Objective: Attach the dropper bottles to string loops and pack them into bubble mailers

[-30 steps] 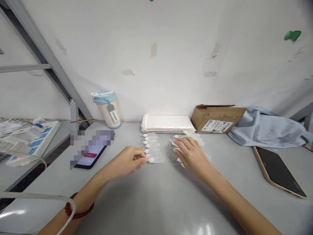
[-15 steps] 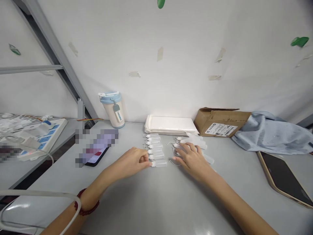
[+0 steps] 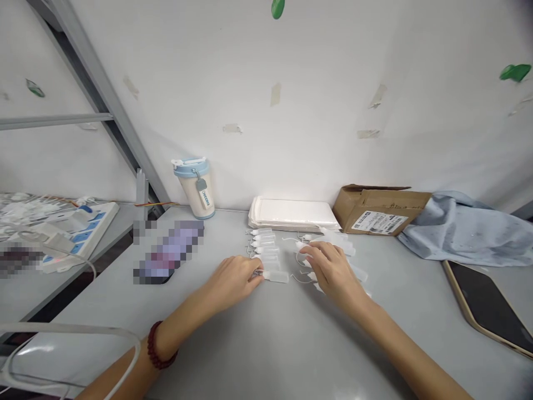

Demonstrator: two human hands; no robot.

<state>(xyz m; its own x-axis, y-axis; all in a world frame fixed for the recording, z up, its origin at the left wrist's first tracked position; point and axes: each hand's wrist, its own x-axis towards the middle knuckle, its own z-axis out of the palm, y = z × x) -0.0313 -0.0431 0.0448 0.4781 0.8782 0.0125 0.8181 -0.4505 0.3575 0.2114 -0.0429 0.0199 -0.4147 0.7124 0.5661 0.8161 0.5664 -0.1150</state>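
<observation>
Small clear plastic dropper bottles with white tips and thin cords lie in a column on the desk. My left hand [image 3: 237, 280] is closed at the near end of the column, thumb and fingers pinched at the white tip of the nearest dropper bottle [image 3: 278, 276]. A looser group of similar bottles [image 3: 358, 272] lies to the right, partly under my right hand [image 3: 333, 269]. Its thumb and forefinger close on one dropper bottle, whose white tip [image 3: 300, 245] sticks out to the left. The other fingers curl over the group and hide part of it.
Behind the bottles lies a stack of white packets [image 3: 295, 213], beside an open cardboard box [image 3: 381, 208] and a blue-grey cloth [image 3: 470, 230]. A lidded cup [image 3: 195, 191] and a phone [image 3: 170, 253] are at left, another phone [image 3: 487, 305] at right. A white cable [image 3: 83, 330] loops at front left.
My right hand has drawn its thumb and fingers together, and more bottles show beneath it. My left hand has shifted slightly right with the nearest bottle. The view has moved a little.
</observation>
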